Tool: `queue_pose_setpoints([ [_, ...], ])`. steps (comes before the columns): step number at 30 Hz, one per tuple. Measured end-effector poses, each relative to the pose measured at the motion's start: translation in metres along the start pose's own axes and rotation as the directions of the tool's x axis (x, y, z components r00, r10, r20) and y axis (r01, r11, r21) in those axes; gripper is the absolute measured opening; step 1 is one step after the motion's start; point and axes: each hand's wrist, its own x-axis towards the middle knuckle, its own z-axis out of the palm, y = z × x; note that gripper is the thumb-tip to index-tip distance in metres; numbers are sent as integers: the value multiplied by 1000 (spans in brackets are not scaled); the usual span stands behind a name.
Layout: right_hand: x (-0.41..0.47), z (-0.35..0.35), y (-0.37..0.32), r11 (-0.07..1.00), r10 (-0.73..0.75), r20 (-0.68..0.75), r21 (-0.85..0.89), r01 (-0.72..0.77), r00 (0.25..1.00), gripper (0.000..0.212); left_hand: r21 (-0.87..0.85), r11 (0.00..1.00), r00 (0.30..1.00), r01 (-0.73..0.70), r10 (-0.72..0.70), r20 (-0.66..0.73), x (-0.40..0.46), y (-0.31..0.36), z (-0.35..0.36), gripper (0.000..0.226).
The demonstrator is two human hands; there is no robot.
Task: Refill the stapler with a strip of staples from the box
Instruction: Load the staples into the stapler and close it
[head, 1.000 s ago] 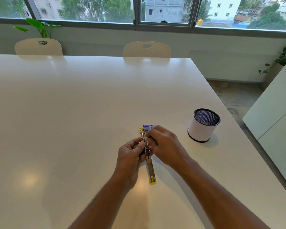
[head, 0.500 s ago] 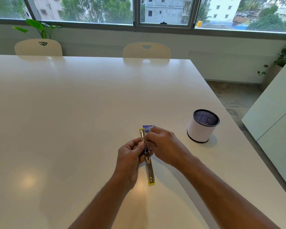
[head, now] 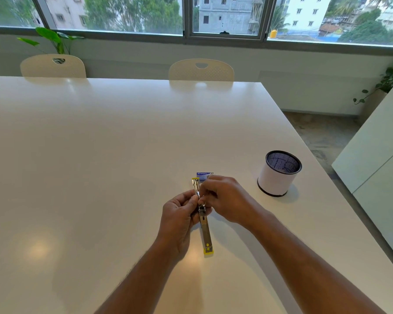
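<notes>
A metal stapler with yellow ends (head: 205, 232) lies unfolded flat on the white table (head: 100, 155), running from near me away towards the window. My left hand (head: 179, 217) grips it at the hinge from the left. My right hand (head: 225, 200) pinches at the far half, fingertips over the channel; whether a staple strip sits between them is hidden. A small blue staple box (head: 204, 174) lies just beyond my right fingers, partly covered.
A white cup with a black mesh rim (head: 279, 174) stands to the right of my hands, near the table's right edge. Two cream chairs (head: 201, 70) are tucked in at the far side. A white cabinet (head: 377, 159) stands off to the right.
Both hands stay on the stapler in nearly the same place. My right fingers have shifted slightly along the far half.
</notes>
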Motion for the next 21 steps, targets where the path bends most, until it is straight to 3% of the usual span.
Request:
queue_pose_setpoints([
  [8,-1,0,1,1000,9,31,16,-9,999,10,-15,1000,1000,13,-13,8,-1,2,-1,24],
  [14,-7,1,4,999,18,-58,37,-16,998,20,-79,995,998,60,-60,0,1,4,-1,24],
  [21,-9,6,6,1000,-22,19,11,22,1000,26,-78,992,995,98,-97,16,2,6,-3,25],
])
